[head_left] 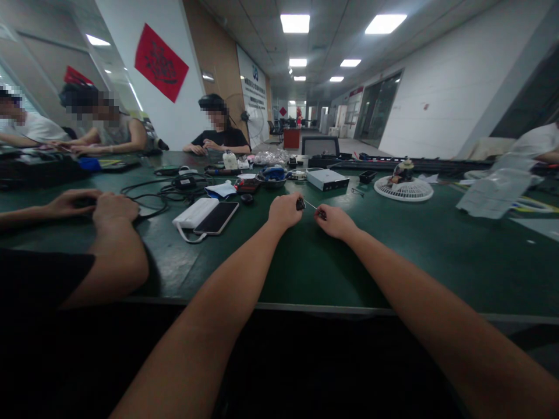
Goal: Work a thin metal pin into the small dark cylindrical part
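L hand (286,212) is pinching a small blk part (300,204); R hand (335,222) is pinching a thin rod (310,205), pointing twd it btwn the fingers. Phone (217,218) is lying left of L fingers, silver box (327,179) sitting beyond R fingers.

In my two hands, the left hand (285,212) and the right hand (335,222), I count one small black part (300,204) and one thin rod (311,205). On the one green table (323,273) there are one phone (218,219), one white block (196,213), one silver box (327,179) and one round white grille (404,190). Around it I count five other persons (222,138). The black cables (152,195) are too tangled for me to count.
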The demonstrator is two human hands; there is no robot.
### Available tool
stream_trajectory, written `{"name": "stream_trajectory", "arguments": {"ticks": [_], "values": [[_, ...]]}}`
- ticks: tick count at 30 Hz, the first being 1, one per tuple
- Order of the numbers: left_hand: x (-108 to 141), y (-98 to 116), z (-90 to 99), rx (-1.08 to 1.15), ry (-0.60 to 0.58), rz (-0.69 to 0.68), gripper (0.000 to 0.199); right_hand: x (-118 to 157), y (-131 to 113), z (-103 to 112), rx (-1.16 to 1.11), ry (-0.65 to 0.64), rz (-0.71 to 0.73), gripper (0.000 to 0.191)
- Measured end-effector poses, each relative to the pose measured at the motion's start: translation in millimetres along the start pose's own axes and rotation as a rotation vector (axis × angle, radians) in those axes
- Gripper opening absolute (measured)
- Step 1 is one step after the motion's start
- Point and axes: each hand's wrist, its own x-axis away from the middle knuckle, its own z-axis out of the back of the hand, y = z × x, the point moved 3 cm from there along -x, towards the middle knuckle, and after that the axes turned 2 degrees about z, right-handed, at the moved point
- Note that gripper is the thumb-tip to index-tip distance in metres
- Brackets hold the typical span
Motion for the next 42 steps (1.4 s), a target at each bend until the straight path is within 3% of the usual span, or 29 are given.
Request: {"name": "stream_trajectory", "arguments": {"ticks": [42], "values": [[0.1, 1.6, 0.4, 0.028, -0.018, -0.016, 0.032, -1.5, 6.2, 0.9, 0.070, 0.008, -0.068, 0.029]]}}
